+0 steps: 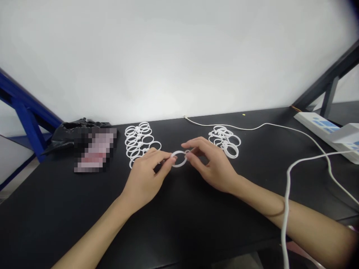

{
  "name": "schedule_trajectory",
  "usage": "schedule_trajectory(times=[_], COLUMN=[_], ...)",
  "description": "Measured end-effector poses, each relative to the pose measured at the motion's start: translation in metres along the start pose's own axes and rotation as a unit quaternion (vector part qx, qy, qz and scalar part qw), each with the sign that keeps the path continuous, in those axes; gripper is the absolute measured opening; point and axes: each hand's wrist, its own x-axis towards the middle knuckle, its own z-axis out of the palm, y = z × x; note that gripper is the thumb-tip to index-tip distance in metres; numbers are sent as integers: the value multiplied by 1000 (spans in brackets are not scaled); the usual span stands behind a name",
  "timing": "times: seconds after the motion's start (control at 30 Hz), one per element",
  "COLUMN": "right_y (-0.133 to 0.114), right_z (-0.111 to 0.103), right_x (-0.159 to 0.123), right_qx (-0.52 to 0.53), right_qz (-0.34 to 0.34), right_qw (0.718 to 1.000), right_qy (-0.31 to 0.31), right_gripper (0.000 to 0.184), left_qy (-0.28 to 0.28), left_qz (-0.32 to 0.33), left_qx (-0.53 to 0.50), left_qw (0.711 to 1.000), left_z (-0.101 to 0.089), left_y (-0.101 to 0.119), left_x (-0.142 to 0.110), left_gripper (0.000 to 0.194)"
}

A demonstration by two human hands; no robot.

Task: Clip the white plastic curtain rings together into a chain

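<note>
The single view looks out from the person's head, facing forward and steeply down across a black tabletop to the white wall at twelve o'clock. It sits within arm's reach of the left hand and right hand near the dial's centre; the forearms enter from about seven and four.

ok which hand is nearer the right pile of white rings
Right. The right hand is just in front of the right pile; the left hand is farther off to its left, across the held ring.
</note>
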Motion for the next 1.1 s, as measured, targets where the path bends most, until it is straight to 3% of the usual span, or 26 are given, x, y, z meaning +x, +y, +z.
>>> schedule_trajectory(times=[0.13,0.27,0.37,0.47,0.57,0.63,0.87,1.1], right_y=[0,0,1,2,3,3,2,6], right_z=[-2,-1,-1,-1,-1,-1,-2,1], right_x=[-2,-3,-3,-3,-3,-3,-3,-3], right_qx=[-28,-34,-35,-48,-53,-52,-56,-64], right_qz=[-142,-192,-202,-184,-157,-145,-117,-140], right_qw=[989,980,979,982,986,988,990,986], right_qy=[-39,-27,-15,-4,-11,-20,-60,-69], right_gripper=[34,34,29,22,17,15,13,18], left_qy=[-5,-20,-16,26,67,76,19,-5], left_qz=[-138,-164,-119,2,114,148,181,169], left_qx=[-58,-85,-39,41,104,128,157,164], left_qw=[989,983,992,999,986,978,971,972], left_z=[-7,-10,-5,1,5,5,1,3], left_y=[-1,-2,-3,-7,-10,-11,-9,-11], left_x=[6,7,4,1,0,-1,-5,-3], left_gripper=[28,31,27,23,24,26,39,34])
